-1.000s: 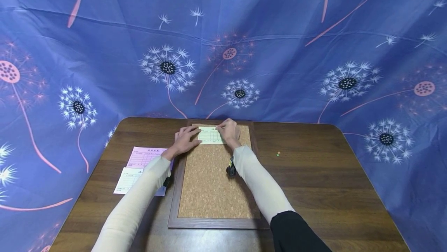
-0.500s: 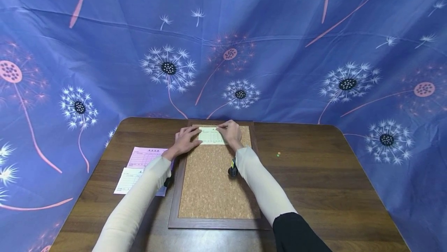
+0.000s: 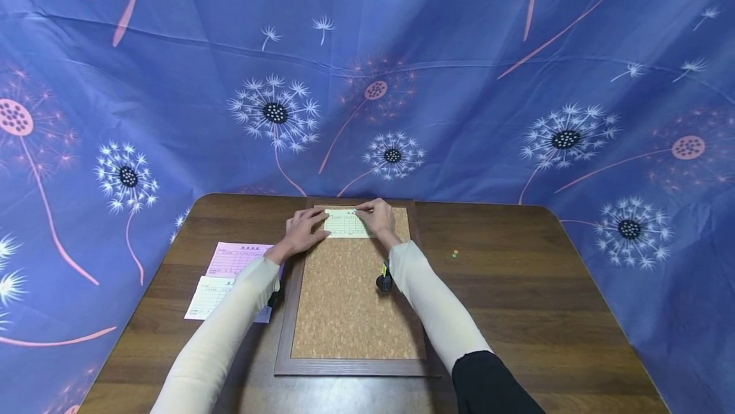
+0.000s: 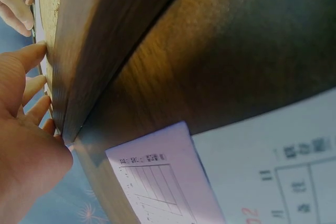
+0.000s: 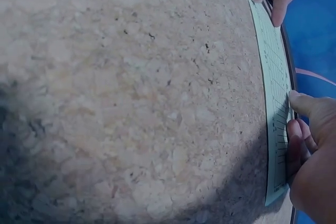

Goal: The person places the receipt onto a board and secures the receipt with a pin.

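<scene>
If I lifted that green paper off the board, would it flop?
Probably: the green paper looks like one thin sheet, so it should bend easily and feel light. Pushed toward the left hand, whose fingers touch one end, it might buckle.

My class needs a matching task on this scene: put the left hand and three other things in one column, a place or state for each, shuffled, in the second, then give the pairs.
Things
1. Pink slip
2. Left hand
3. Cork board
4. Pale green slip

Places and states
A. Bordered by a dark brown frame
B. Lying near the far end of the board
C. On the table, left of the board
D. Fingers at the green slip's left end

Pairs: 1-C; 2-D; 3-A; 4-B
</scene>
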`<move>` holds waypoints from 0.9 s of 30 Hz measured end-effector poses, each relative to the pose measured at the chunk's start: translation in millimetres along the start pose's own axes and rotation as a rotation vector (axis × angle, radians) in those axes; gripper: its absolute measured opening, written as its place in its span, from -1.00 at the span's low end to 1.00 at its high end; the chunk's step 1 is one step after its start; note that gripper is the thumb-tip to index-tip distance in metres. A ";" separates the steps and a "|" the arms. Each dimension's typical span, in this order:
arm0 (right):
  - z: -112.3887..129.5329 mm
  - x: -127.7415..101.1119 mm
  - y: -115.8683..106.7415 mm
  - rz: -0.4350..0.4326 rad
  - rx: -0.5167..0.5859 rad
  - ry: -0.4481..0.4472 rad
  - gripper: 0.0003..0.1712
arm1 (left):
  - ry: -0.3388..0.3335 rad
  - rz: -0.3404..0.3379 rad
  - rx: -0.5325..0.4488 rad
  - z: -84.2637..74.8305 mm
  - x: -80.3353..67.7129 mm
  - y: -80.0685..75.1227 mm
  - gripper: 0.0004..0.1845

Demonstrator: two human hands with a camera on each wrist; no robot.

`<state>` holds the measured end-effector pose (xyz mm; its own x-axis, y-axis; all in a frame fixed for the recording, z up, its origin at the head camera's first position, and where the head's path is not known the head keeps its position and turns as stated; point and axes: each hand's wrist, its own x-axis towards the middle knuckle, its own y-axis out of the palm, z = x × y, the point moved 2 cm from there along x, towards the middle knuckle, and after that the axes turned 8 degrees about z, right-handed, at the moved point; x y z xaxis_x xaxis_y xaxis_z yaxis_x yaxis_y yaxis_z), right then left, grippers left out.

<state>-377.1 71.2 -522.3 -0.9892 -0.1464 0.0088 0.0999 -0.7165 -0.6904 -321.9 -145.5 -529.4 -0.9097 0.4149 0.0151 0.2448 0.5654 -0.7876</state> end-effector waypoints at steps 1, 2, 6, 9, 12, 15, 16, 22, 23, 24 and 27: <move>0.2 0.4 0.5 -0.002 -0.007 -0.004 -0.86 | -0.002 -0.003 0.005 0.8 0.3 0.0 -0.41; 0.5 0.4 0.9 -0.001 -0.013 -0.005 -0.86 | -0.003 -0.005 0.008 1.9 0.4 0.1 -0.41; 1.4 0.7 2.3 0.003 -0.039 0.007 -0.87 | -0.005 -0.012 0.029 5.7 0.2 1.2 -0.40; 1.5 1.6 2.3 -0.010 -0.044 0.024 -0.88 | 0.009 -0.018 0.037 6.5 1.1 2.5 -0.40; 1.2 3.0 2.2 -0.025 -0.041 0.034 -0.90 | 0.018 -0.023 0.034 4.5 1.7 2.8 -0.40; 1.5 3.8 2.4 -0.025 -0.051 0.038 -0.90 | 0.019 -0.026 0.021 1.6 1.4 2.0 -0.41; 1.9 3.9 2.6 -0.023 -0.052 0.036 -0.89 | 0.019 -0.027 0.018 0.2 1.0 1.3 -0.41; 5.7 2.9 3.0 -0.023 -0.092 0.046 -0.88 | 0.007 -0.014 0.032 -1.4 0.5 0.3 -0.41; 6.2 2.8 3.1 -0.024 -0.098 0.050 -0.89 | 0.002 -0.010 0.032 -0.9 0.5 0.6 -0.40; 6.6 2.6 3.1 -0.026 -0.104 0.054 -0.89 | -0.001 -0.006 0.032 -0.4 0.5 0.9 -0.40; 7.0 2.9 3.3 -0.027 -0.103 0.064 -0.90 | -0.005 -0.003 0.041 0.5 0.5 1.7 -0.40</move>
<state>-378.9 63.7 -519.5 -0.9965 -0.0817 -0.0151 0.0644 -0.6456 -0.7610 -322.1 -144.7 -531.1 -0.9121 0.4096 0.0147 0.2282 0.5371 -0.8120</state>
